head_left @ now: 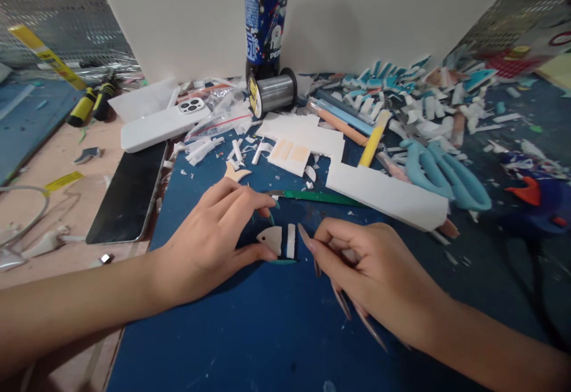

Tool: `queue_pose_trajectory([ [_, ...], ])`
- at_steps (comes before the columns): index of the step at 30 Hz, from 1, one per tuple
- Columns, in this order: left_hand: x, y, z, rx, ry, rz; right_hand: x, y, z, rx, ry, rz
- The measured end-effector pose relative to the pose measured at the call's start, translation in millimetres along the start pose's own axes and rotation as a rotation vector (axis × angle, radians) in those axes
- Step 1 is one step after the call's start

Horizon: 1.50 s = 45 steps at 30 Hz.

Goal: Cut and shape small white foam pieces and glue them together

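Note:
A small white fish-head-shaped piece (270,240) with a black dot for an eye lies flat on the blue mat (250,332). To its right stands a narrow white strip (291,241), with a gap between the two. My left hand (214,234) rests around the fish-head piece, thumb tip at its lower edge and index finger above it, held apart. My right hand (370,261) is just right of the strip, thumb and index finger pinched together with long nails pointing at it. Whatever sits in that pinch, if anything, is hidden. Behind both hands lies a green-handled blade (321,197).
Light blue scissors (446,172) and white foam board (388,196) lie beyond my right hand. A wire spool (276,94) and a Pepsi bottle (266,23) stand at the back. Two phones, a black one (129,193) and a white one (163,123), lie left; scraps cover the back.

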State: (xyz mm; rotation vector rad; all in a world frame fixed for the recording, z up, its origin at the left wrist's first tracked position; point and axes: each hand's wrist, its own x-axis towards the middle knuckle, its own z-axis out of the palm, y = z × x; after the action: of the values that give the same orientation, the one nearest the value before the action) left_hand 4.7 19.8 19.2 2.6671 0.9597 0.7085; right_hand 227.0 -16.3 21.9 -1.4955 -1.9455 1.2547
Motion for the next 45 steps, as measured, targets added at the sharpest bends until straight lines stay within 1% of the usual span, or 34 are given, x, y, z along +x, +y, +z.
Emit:
queue_pose_trajectory([
  [6,0,0,0.6,0.009,0.004,0.024,1,0,2,-0.074,0.074,-0.041],
  [11,-1,1,-1.1,0.006,0.003,0.021,0,-2,2,-0.137,0.102,-0.061],
  [17,-1,0,-0.4,0.004,0.008,0.026,1,-2,3,-0.157,0.106,-0.051],
  [23,-1,0,-0.3,-0.001,-0.005,0.007,3,3,6,-0.151,0.168,-0.117],
  [25,-1,0,-0.3,-0.002,-0.001,0.010,2,2,6,-0.164,0.175,-0.115],
  [30,-2,-1,0.0,-0.011,0.004,0.014,-2,-5,7,-0.242,0.156,-0.059],
  [39,-1,-1,-0.5,-0.016,-0.016,-0.006,-7,-6,10,-0.389,0.230,-0.122],
  [45,-2,-1,-0.7,-0.036,-0.024,-0.021,-6,-5,10,-0.398,0.251,-0.134],
])
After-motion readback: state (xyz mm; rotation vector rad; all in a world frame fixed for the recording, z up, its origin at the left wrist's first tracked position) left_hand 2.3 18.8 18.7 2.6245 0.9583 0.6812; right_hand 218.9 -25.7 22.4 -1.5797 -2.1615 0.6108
